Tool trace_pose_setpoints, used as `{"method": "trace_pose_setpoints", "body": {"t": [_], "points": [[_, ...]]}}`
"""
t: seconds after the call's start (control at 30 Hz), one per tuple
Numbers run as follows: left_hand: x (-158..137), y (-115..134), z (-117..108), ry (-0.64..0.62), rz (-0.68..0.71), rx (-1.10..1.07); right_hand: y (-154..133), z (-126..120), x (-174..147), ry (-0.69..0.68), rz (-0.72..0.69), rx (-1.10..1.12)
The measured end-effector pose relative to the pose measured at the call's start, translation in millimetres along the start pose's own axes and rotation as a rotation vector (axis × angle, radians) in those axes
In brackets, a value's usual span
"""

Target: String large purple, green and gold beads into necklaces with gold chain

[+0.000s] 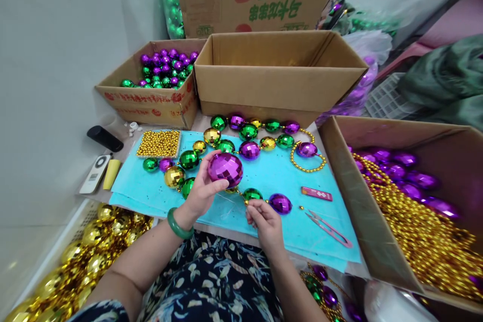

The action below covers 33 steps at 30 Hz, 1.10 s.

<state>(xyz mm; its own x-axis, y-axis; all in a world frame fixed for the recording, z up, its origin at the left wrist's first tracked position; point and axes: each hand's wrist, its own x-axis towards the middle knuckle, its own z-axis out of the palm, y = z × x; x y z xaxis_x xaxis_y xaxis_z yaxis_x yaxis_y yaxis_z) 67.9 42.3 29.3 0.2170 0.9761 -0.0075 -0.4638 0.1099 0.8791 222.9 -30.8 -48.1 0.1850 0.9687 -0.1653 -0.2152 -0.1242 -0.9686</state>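
Observation:
My left hand [198, 195], with a green bangle at its wrist, grips a large shiny purple faceted ball [225, 170] above the blue cloth [302, 231]. Fingers pinched, my right hand [267, 224] holds a thin clear thread [226, 197] close to a small gold bead beside a green ball [252, 194]. A purple ball [280, 204] lies just right of that hand. Strung green, gold and purple balls [249, 150] curve over the cloth behind my hands, ending at a gold bead chain [307, 168]. Fingertips partly hide the thread.
Pink thread snips [332, 231] and a small pink box [316, 193] lie to the right. A tray of gold beads [158, 144] sits at left. Cardboard boxes [279, 88] stand behind; another box [377, 216] flanks the right. A crate of gold balls [94, 234] is at lower left.

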Motion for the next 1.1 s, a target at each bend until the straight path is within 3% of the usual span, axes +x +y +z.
{"method": "trace_pose_setpoints", "body": {"t": [0.1,0.27,0.63,0.83,1.1], "points": [[-1.4,0.4,0.6,0.029,-0.051,-0.04,-1.3,2.0,-1.0,-0.014,0.008,0.009],[-3.1,-1.0,0.8,0.051,-0.021,-0.028,0.0,6.3,-2.4,-0.022,0.018,0.013],[0.9,3.1,-5.2,-0.052,0.021,0.044,-5.1,1.6,0.5,-0.008,-0.038,-0.079],[-2.9,1.1,-4.3,-0.095,-0.082,0.016,-3.8,4.8,-2.6,-0.029,-0.015,-0.047],[-3.6,-1.4,-3.6,-0.052,0.004,0.045,-1.8,5.5,-2.4,0.003,-0.028,-0.045]]}}
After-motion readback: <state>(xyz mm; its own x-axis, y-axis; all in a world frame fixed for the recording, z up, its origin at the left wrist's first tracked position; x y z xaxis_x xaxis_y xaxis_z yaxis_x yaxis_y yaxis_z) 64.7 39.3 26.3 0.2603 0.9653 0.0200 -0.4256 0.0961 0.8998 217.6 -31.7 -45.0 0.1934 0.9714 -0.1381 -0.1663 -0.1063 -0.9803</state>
